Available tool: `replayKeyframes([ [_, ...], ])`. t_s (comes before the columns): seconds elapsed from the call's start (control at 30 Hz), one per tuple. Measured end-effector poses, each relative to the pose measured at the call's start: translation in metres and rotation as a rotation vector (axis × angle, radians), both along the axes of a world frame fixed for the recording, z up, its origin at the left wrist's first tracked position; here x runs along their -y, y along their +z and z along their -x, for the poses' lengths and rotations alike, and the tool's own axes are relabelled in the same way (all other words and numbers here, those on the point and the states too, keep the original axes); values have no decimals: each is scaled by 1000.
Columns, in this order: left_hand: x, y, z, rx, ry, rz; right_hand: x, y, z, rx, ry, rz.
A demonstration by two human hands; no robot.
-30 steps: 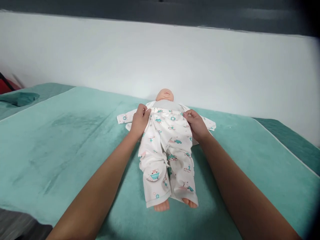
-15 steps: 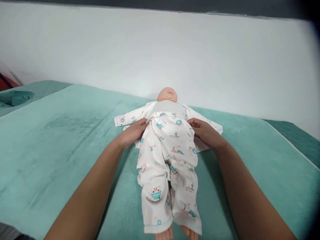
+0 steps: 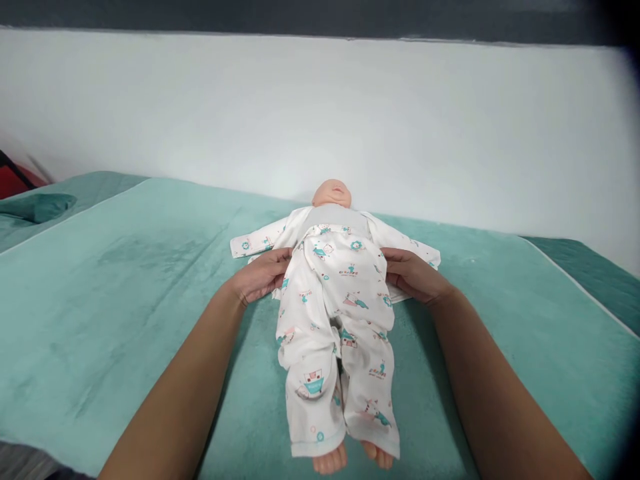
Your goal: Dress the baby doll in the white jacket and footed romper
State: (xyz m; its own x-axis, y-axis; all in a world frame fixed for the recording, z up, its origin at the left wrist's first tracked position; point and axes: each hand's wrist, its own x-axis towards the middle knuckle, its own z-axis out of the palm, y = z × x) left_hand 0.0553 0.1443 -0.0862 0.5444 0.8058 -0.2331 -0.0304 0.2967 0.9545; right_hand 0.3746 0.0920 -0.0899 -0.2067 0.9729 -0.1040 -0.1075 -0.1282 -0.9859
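A baby doll (image 3: 334, 193) lies on its back on a teal padded mat (image 3: 125, 287). It wears white printed trousers (image 3: 335, 320) pulled high over a grey body, and an open white printed shirt (image 3: 255, 241) is spread beneath it. My left hand (image 3: 263, 273) rests against the doll's left flank, fingers curled toward the fabric. My right hand (image 3: 410, 273) lies on the other flank, over the shirt's edge. The fingertips of both hands are tucked by the cloth, so the grip is unclear.
A white wall (image 3: 350, 120) runs behind the mat. A darker teal cloth (image 3: 35, 207) and something red (image 3: 13, 183) sit at the far left. Another darker teal surface (image 3: 590, 280) adjoins the mat on the right.
Both hands slid down from the trousers' waistband near the doll's chest to its sides at hip level. The doll's feet now sit lower in view.
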Motion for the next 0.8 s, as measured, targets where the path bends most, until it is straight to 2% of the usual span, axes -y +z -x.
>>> replayKeyframes([
  [0.1,0,0,-1,-9,6,13,2,2,0,14,-19,8],
  [0.23,0,0,-3,103,44,42,7,7,4,32,51,-11],
  [0.3,1,0,-4,147,47,57,6,6,7,-4,31,-5],
  [0.43,4,2,-8,166,23,70,2,-2,12,-59,-49,15],
  [0.53,5,-1,-14,178,65,48,2,-3,20,-22,-144,-10],
  [0.7,5,-11,-28,268,139,16,2,3,36,155,-401,-131],
  [0.8,10,-8,-36,294,155,32,-2,5,39,289,-483,-193],
])
